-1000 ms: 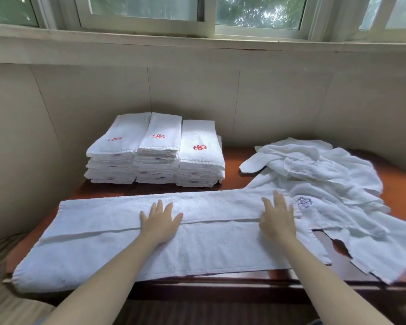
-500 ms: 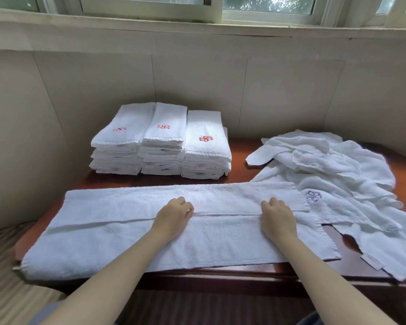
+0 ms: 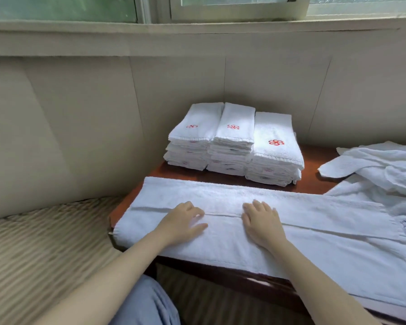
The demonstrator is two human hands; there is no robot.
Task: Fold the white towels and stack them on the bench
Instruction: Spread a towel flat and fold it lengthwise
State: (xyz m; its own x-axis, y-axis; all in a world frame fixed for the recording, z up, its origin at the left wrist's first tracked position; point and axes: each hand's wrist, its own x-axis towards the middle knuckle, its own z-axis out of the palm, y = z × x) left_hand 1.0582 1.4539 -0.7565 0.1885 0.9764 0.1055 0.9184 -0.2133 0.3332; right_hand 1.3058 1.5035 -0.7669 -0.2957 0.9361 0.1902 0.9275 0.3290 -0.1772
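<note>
1. We saw a long white towel [image 3: 279, 207] spread lengthwise along the front edge of the wooden bench [image 3: 314, 181], already folded over on itself, with a seam line running across its middle.
2. The left hand [image 3: 183, 222] rested on the towel left of centre, palm down; its fingers were loosely curled with the tips at the fold line, and it gripped nothing.
3. The right hand [image 3: 260, 221] lay flat just beside it, fingers straight and pressing the cloth, also holding nothing.
4. Behind the towel, against the wall, stood three stacks of folded towels [image 3: 234, 146] with red emblems on top.
5. To the right lay a heap of unfolded towels [image 3: 384, 174], its near part touching the spread towel's far end.
6. We judged the towel soft, limp and light, with a terry surface unlikely to slip; it would sag wherever it went unsupported.
7. We judged the best hold to be a pinch at both corners of one short end, so the layers stayed together while that end was carried over for the next fold.
</note>
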